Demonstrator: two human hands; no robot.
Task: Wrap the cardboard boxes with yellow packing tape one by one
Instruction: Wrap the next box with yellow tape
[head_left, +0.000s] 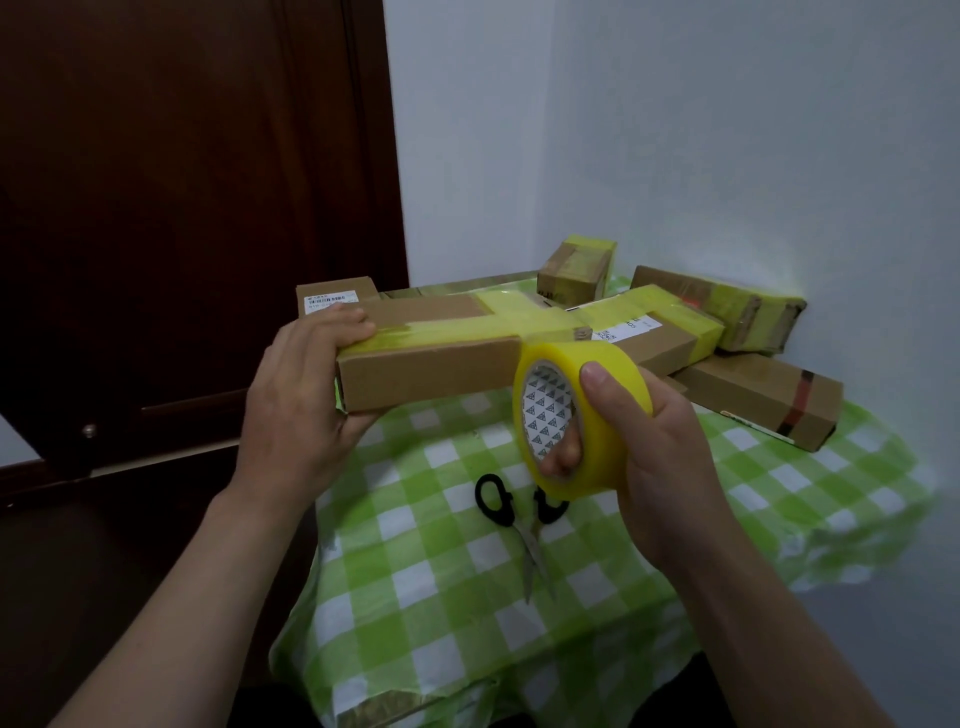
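Long cardboard box (431, 371) is held clear of the worktop (467, 597). Its left end is gripped by the left hand (301, 395), thumb on top. Yellow tape is already laid along its top, with one crossing band.

Tape roll (592, 457) is at the box's right end, against the front face. It is gripped by the right hand (670, 457), thumb on the outer face and fingers through the core.

Scissors (519, 519) lie below the box. Taped boxes (748, 312) are stacked behind it.

Risks, as judged:
- The box is supported at one end only, so a pull on the roll may twist it and skew the strip.
- Slack tape may crease or stick to itself.
- A cut needs a free hand, so tension may be lost.
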